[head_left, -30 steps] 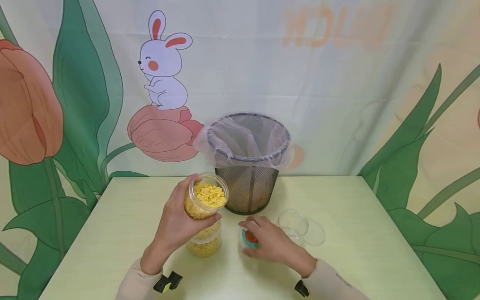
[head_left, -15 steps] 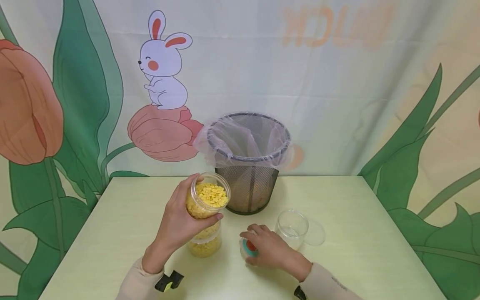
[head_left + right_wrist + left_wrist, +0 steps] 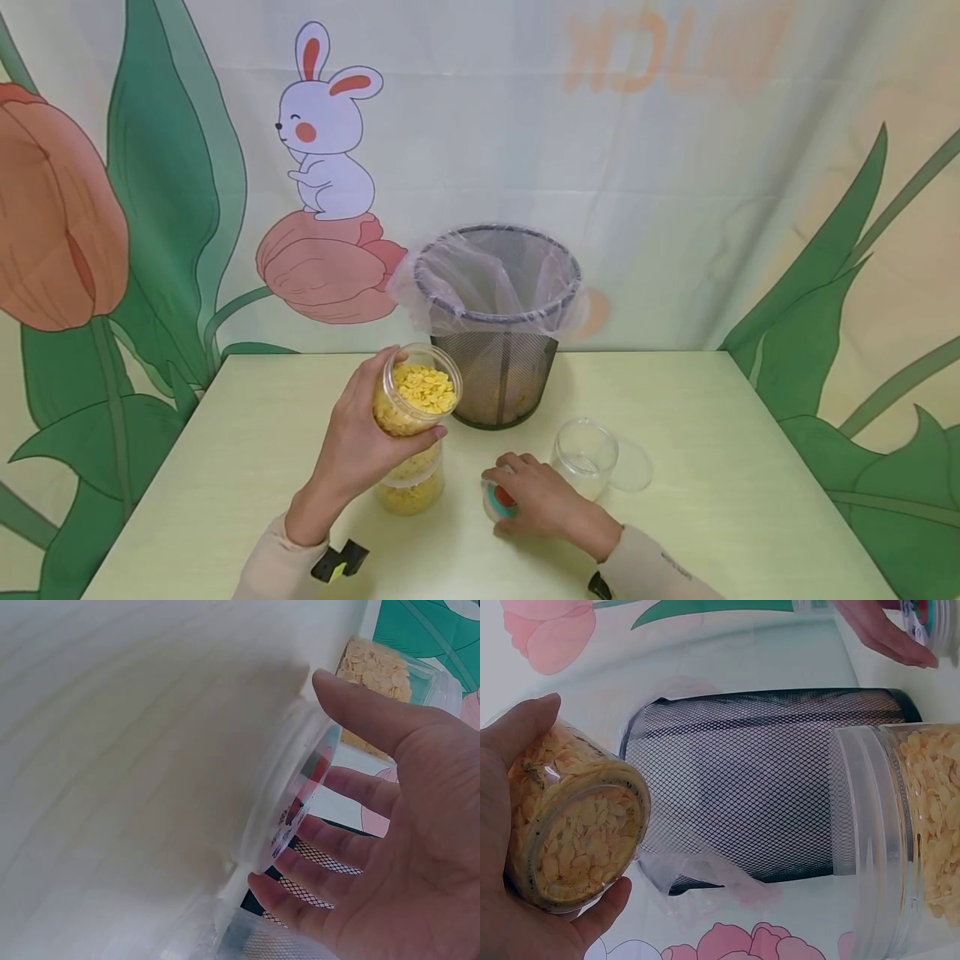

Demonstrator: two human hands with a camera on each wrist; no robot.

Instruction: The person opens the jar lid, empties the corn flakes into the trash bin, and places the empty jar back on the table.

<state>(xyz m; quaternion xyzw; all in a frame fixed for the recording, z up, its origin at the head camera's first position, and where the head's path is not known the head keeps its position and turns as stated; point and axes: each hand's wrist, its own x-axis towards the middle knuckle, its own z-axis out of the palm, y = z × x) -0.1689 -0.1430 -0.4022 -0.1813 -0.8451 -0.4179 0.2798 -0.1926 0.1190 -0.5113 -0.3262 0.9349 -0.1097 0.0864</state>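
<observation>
My left hand (image 3: pixel 356 450) grips an uncovered clear jar of yellow corn flakes (image 3: pixel 423 390), tilted a little to the right and raised off the table. Its flake-filled base shows in the left wrist view, with thumb and fingers around the side. Below it stands a second jar of flakes (image 3: pixel 411 493), partly hidden; the left wrist view shows its whitish lid (image 3: pixel 870 825). My right hand (image 3: pixel 543 500) holds a round lid (image 3: pixel 498 500) with a teal and red label at its rim, low on the table. Thumb and fingers span that lid (image 3: pixel 289 787).
Behind the jars stands a black mesh wastebasket (image 3: pixel 491 367) with a pinkish plastic liner. A clear jar without flakes (image 3: pixel 585 454) is just right of my right hand, beside a flat clear disc (image 3: pixel 632 465). A printed curtain (image 3: pixel 637 208) hangs along the table's back edge.
My right hand and the labelled lid have shifted slightly toward me, then stayed nearly still. My left hand has moved a touch to the right with the jar of flakes.
</observation>
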